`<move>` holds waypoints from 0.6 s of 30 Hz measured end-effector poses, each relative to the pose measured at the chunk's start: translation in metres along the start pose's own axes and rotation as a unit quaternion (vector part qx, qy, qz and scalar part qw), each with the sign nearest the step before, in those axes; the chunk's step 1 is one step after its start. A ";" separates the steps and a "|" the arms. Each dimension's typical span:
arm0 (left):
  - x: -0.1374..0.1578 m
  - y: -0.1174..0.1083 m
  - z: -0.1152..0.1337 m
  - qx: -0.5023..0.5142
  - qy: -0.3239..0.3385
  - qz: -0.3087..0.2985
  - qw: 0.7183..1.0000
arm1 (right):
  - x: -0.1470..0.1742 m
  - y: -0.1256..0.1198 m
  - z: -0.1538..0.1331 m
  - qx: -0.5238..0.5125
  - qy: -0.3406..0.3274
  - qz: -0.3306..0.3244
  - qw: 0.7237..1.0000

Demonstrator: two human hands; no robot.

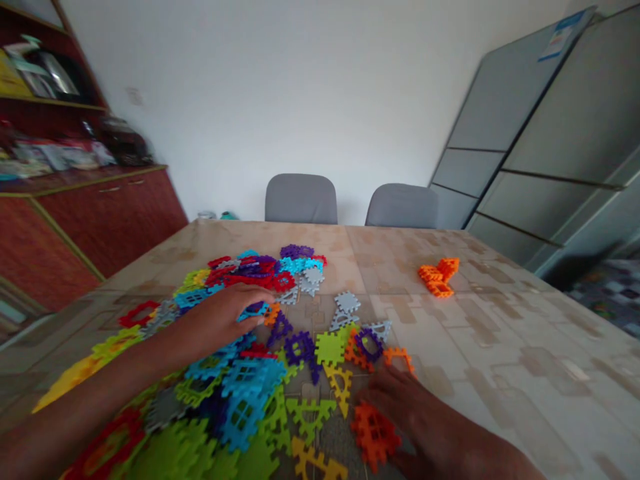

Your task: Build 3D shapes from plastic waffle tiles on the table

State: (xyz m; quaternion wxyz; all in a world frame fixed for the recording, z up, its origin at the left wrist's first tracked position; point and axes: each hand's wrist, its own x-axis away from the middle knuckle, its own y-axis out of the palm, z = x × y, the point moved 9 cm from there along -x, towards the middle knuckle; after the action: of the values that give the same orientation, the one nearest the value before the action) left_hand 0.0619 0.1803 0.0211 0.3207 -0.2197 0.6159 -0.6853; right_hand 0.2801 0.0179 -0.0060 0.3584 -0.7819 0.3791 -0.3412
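Note:
My left hand [239, 308] rests over the heap of plastic interlocking tiles, with thumb and fingers spread apart. A blue tile [256, 309] shows between them, and a small orange tile [271, 314] lies by the fingertips. My right hand [407, 403] curls around the edge of an orange-red window tile [375, 433], fingers at its top and thumb near its lower right corner. Just beyond those fingers is an orange frame tile [399, 357]. A purple ring tile [370, 343], a light green square tile [330, 348] and a yellow triangular tile [340, 385] lie between the hands.
Several joined or stacked orange pieces [439, 277] sit apart on the table's right side [500, 347]. Grey tiles [347, 302] lie mid-table. Two grey chairs [301, 199] stand at the far edge, a red cabinet [115, 213] left, a grey fridge-like unit [480, 107] right.

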 end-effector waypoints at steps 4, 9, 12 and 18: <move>-0.006 0.008 -0.015 -0.063 -0.005 -0.033 0.997 | 0.001 -0.003 -0.002 -0.002 0.013 -0.009 1.000; -0.003 0.005 -0.008 -0.116 -0.027 -0.022 0.993 | 0.005 -0.011 -0.007 0.006 -0.033 0.030 0.999; -0.009 0.009 0.002 -0.103 0.003 -0.028 0.994 | 0.007 -0.011 -0.006 0.025 -0.039 0.045 0.998; -0.029 0.023 0.003 -0.076 0.017 -0.048 0.996 | 0.008 -0.009 0.002 0.011 -0.052 0.069 0.996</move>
State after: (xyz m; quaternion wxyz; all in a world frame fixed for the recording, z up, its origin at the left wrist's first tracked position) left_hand 0.0880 0.1978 0.0015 0.2592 -0.2614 0.6601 -0.6548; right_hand 0.2887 0.0164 0.0023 0.4085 -0.7670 0.4090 -0.2785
